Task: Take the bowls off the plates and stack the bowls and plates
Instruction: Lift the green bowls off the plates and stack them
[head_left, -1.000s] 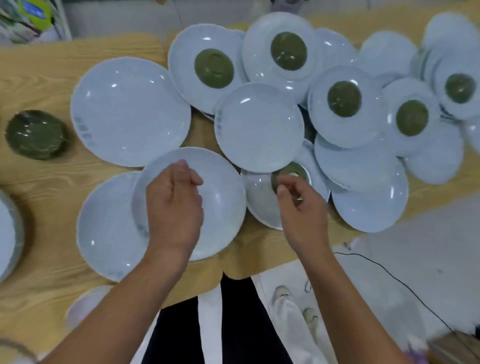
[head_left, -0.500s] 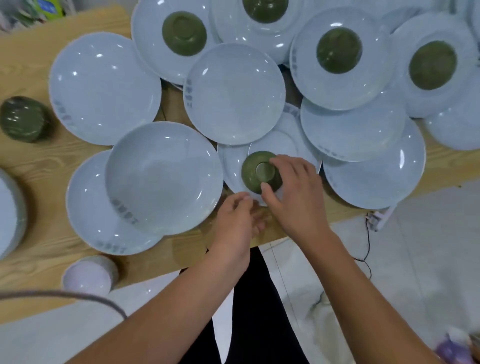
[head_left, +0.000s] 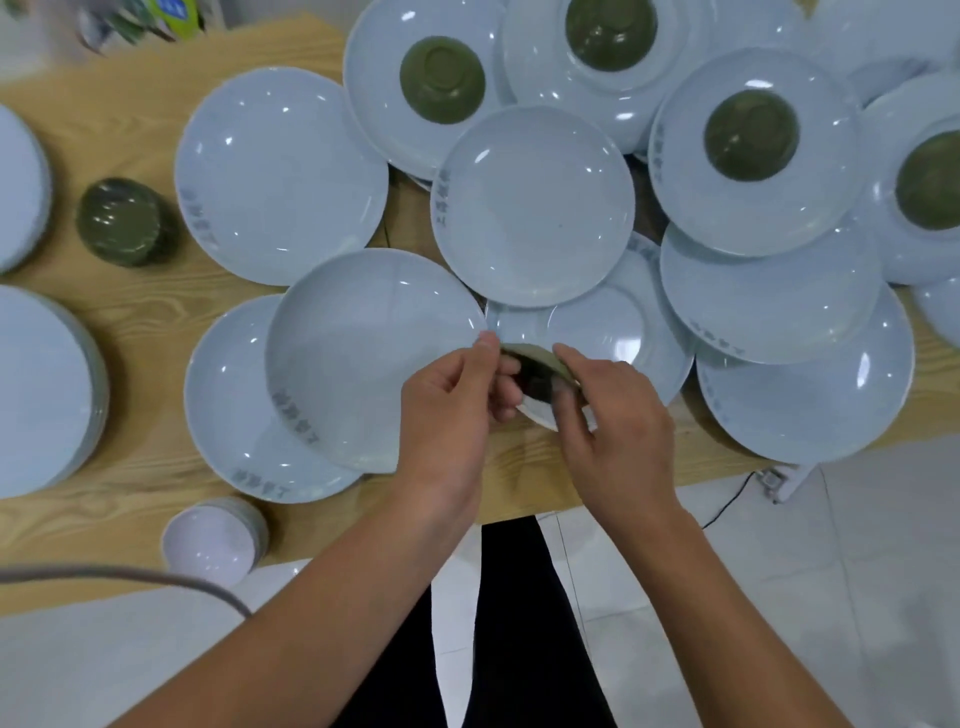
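Observation:
A small green bowl (head_left: 537, 371) is tilted on its side just above the near table edge, held between both hands. My left hand (head_left: 449, 402) grips its left rim with thumb and curled fingers. My right hand (head_left: 610, 410) pinches its right rim. The pale blue plate (head_left: 623, 332) it came from lies right behind. Many pale blue plates overlap across the table; several at the back carry upturned green bowls (head_left: 441, 80), (head_left: 750, 135). A stack of upturned green bowls (head_left: 124, 221) stands at the left.
Stacked blue plates (head_left: 36, 389) sit at the far left edge of the wooden table (head_left: 130, 322). A small pale bowl stack (head_left: 210, 540) stands near the front edge. A grey cable (head_left: 130, 577) crosses the lower left. Tiled floor lies on the right.
My right hand has lifted the green bowl off its plate and tipped it. My left hand has come up from the table edge and taken hold of its other side.

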